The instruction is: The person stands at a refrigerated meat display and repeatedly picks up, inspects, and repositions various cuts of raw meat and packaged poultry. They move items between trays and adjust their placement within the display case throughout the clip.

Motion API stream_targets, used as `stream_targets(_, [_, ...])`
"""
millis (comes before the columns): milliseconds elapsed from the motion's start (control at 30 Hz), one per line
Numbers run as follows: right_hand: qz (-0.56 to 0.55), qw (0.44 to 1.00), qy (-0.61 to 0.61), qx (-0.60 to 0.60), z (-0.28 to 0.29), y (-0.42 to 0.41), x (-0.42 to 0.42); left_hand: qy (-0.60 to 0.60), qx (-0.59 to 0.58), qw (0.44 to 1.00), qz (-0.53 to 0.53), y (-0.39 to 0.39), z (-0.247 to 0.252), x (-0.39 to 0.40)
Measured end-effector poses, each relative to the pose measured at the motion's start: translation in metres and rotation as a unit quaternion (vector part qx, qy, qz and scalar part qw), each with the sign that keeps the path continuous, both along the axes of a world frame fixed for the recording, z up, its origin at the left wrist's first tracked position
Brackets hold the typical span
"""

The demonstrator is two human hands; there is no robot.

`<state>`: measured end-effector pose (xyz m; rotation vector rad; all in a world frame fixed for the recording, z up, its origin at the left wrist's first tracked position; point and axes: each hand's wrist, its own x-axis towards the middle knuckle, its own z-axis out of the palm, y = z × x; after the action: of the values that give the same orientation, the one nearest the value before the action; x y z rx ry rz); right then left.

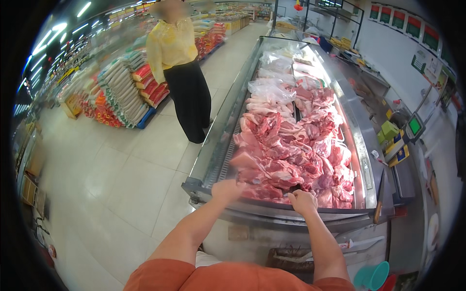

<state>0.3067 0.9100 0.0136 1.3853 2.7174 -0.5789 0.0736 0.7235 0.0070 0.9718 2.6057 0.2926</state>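
Raw pork cuts [287,152] lie piled in a glass-sided refrigerated display case [358,145] before me. My left hand [228,191] is over the case's near left corner, beside the closest cuts. It is blurred, and its fingers are turned away from view. My right hand [303,202] is at the near rim with fingers curled and thumb pointing left, right by the meat. What either hand grips, if anything, is hidden. Clear plastic bags [273,89] cover part of the meat farther back, next to pale trotters [271,108].
A wooden-handled knife [379,203] lies on the case's right ledge, near a scale with a green display [415,125]. A person in a yellow top [173,47] stands left of the case. Stacked sacks [123,91] stand behind. A teal bucket [373,276] sits at lower right.
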Motion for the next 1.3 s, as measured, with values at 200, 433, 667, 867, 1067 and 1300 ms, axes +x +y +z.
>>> stream_targets(200, [0.0,1.0,-0.002,0.014,-0.003,0.001,0.001,0.001,-0.006,1.0,0.002,0.002,-0.003,0.0])
stream_targets(433, [0.0,1.0,0.0,0.007,0.003,-0.002,0.001,0.015,0.0,1.0,0.004,0.0,-0.009,-0.002])
stream_targets(667, [-0.003,1.0,-0.001,0.006,0.002,0.0,0.001,0.019,0.006,1.0,0.007,0.002,-0.008,-0.001])
stream_targets(867, [0.003,1.0,-0.007,0.002,0.004,-0.001,0.0,0.029,0.015,0.999,0.009,0.0,-0.014,-0.002])
stream_targets(1067, [0.006,1.0,-0.007,-0.004,0.007,-0.003,-0.001,0.025,0.016,1.0,0.008,-0.001,-0.011,-0.001])
stream_targets(1300, [-0.003,1.0,-0.006,-0.012,0.006,0.001,0.003,0.034,-0.009,0.999,0.009,0.009,-0.015,-0.002])
